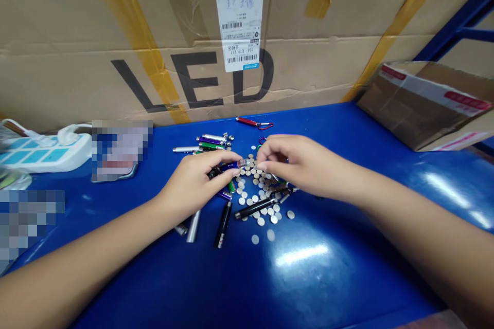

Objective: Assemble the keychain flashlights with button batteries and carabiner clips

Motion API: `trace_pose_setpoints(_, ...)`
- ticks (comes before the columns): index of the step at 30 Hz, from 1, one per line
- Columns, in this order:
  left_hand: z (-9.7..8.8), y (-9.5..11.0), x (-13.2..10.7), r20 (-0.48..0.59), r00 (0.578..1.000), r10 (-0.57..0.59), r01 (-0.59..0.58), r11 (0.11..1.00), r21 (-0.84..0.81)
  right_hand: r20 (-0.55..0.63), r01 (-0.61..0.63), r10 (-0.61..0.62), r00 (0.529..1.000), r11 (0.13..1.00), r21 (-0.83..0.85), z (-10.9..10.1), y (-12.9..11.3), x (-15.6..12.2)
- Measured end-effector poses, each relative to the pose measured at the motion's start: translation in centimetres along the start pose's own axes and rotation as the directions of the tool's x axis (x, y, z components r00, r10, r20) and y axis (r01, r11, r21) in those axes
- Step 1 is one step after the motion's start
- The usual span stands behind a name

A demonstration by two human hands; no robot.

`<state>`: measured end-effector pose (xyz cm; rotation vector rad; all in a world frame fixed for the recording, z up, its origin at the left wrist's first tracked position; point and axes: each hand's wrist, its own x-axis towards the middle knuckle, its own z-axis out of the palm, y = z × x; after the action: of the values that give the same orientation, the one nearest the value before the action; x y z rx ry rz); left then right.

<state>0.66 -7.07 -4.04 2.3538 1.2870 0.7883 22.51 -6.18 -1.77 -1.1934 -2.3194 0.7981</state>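
Note:
My left hand point(196, 177) is closed around a small blue penlight point(230, 165), holding it nearly level with its clear and silver end toward the right. Just off that end, my right hand point(304, 162) has thumb and forefinger pinched together; whatever lies between them is too small to make out. Below both hands spreads a loose pile of button cells point(261, 221). A black penlight point(254, 208) rests across the pile. Another black penlight point(223, 224) and a silver tube point(193, 226) lie nearer to me. More tubes, a green penlight point(211, 146) among them, lie beyond my left hand.
A red penlight with a clip point(249, 122) lies farther back on the blue table point(216, 288). Behind stands a large cardboard box point(309, 72) marked LED. An open carton point(420, 105) sits at right. A white power strip point(73, 151) and a blurred-out object point(119, 151) are at left.

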Motion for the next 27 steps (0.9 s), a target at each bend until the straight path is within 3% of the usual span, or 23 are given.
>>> trace_pose_setpoints(4,0.2,0.2,-0.2,0.005,0.999,0.036,-0.035,0.999,-0.014,-0.016,-0.087,0.095,0.995,0.963,0.256,-0.5,-0.1,-0.6)
trace_pose_setpoints(8,0.4,0.5,-0.4,-0.005,0.997,0.078,-0.078,0.996,-0.038,-0.012,-0.104,0.112,0.994,0.951,0.291,0.4,-0.2,-0.5)
trace_pose_setpoints(15,0.3,0.8,-0.6,-0.012,0.997,0.076,-0.077,0.996,-0.039,-0.106,-0.089,0.132,0.986,0.936,0.340,0.8,-0.7,-0.8)
trace_pose_setpoints(18,0.3,0.9,-0.6,-0.014,0.999,0.046,-0.046,0.998,-0.037,-0.182,0.093,-0.062,0.981,0.982,0.167,0.5,-0.7,-1.3)
trace_pose_setpoints(21,0.2,0.8,-0.6,-0.016,0.999,0.045,-0.045,0.999,-0.019,-0.175,0.302,-0.320,0.931,0.945,-0.123,0.2,-0.2,-1.7)
trace_pose_setpoints(27,0.3,0.7,-0.7,-0.035,0.998,0.042,-0.042,0.999,0.020,-0.064,0.391,-0.450,0.890,0.830,-0.397,0.3,0.4,-1.8)
